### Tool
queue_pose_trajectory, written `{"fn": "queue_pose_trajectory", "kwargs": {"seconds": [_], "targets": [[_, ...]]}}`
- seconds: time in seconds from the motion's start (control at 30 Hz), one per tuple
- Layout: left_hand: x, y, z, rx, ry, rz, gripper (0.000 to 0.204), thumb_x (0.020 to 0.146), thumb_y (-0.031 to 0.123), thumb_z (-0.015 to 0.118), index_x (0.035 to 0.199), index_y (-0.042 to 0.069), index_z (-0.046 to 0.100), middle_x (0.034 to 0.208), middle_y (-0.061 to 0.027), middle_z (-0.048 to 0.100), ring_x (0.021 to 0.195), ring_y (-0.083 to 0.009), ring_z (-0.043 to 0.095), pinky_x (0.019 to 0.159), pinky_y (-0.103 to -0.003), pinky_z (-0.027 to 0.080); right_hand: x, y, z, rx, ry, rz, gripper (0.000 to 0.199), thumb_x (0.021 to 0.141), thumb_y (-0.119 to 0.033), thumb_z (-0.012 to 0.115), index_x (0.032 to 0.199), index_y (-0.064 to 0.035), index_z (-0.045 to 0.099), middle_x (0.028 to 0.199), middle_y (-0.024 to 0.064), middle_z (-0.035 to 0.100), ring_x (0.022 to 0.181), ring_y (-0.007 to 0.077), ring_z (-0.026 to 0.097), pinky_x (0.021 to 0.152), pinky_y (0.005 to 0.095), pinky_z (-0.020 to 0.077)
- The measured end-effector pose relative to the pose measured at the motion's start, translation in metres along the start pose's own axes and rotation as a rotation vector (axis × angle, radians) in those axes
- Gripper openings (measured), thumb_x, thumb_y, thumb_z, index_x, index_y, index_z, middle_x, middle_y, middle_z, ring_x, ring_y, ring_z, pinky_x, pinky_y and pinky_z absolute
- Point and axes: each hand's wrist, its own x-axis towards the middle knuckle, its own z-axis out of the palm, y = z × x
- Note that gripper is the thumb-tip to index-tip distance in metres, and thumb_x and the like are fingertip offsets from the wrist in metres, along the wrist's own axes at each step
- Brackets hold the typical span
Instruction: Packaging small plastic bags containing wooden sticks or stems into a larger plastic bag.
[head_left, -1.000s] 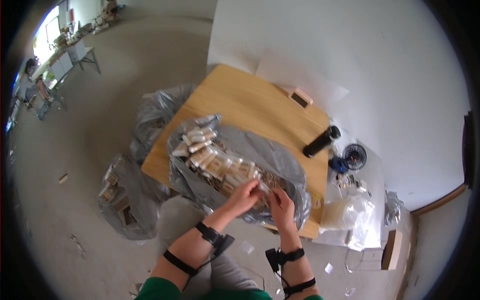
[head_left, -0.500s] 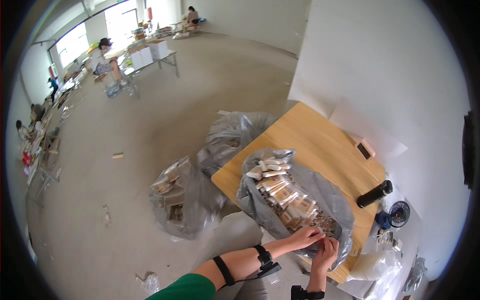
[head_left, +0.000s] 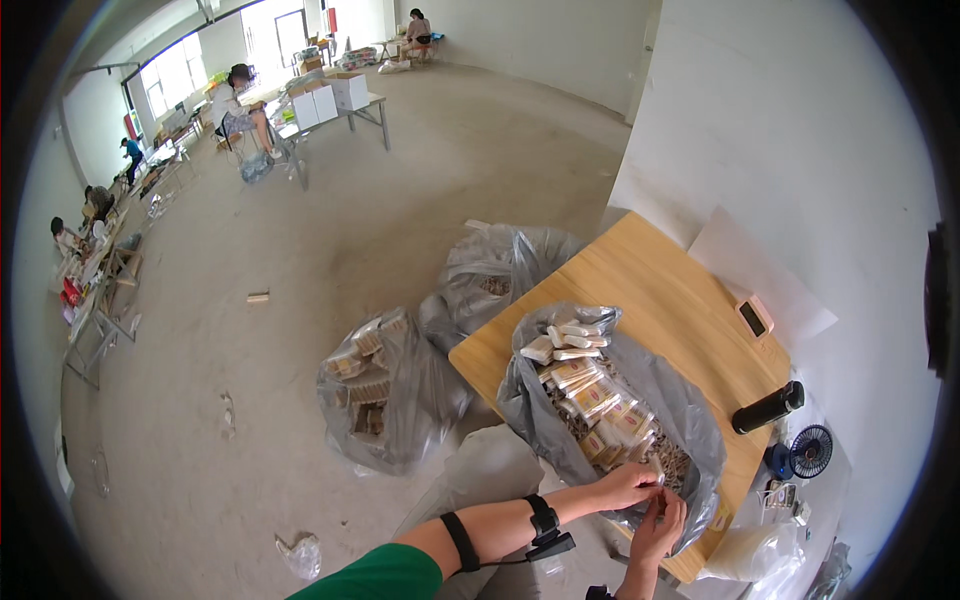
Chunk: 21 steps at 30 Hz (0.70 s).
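The left hand [head_left: 630, 486] and right hand [head_left: 661, 524] meet low on the right of the frame, fingers bent in close. I cannot tell if the 2 pinch anything. The small packets [head_left: 597, 398] lie in the gray bag [head_left: 692, 412], up and left of both. Their long row slants from upper left to lower right; the left hand is nearer.

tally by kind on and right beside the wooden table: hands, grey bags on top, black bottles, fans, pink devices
Left hand and right hand: 2
Grey bag on the wooden table: 1
Black bottle: 1
Fan: 1
Pink device: 1
Total: 6
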Motion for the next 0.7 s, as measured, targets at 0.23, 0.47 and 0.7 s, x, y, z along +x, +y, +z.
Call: {"fn": "queue_pose_trajectory", "kwargs": {"seconds": [0.23,0.47,0.7], "targets": [[-0.008,0.003,0.004,-0.011,0.070,0.080,0.019,0.081,0.017,0.063,0.076,0.001,0.056,0.074,-0.0149,0.056,0.070,-0.0311,0.057,0.061,-0.039,0.043,0.002,-0.002,0.002,0.129,-0.054,0.146,0.024,0.077,0.007,0.053,0.101,0.0014,0.055,0.086,0.0174,0.056,0.075,0.0308,0.057,0.065,0.0372,0.0454],[-0.005,0.001,0.003,0.078,0.069,0.077,0.006,0.077,0.007,0.059,0.074,0.003,0.055,0.071,-0.0142,0.056,0.069,-0.0331,0.056,0.059,-0.040,0.044,0.017,0.006,0.001,0.030,0.042,0.372,0.020,0.075,0.006,0.052,0.093,-0.0017,0.054,0.080,0.0138,0.053,0.071,0.0279,0.054,0.064,0.0338,0.0448],[0.001,0.020,-0.022,0.080,0.030,0.083,0.011,0.073,0.005,0.057,0.070,-0.002,0.049,0.070,-0.0165,0.052,0.067,-0.0333,0.052,0.059,-0.040,0.041,0.026,0.007,0.011,0.080,-0.059,0.112,0.022,0.077,0.001,0.055,0.099,-0.0006,0.054,0.084,0.0181,0.058,0.081,0.0389,0.056,0.071,0.0425,0.0464]]}}
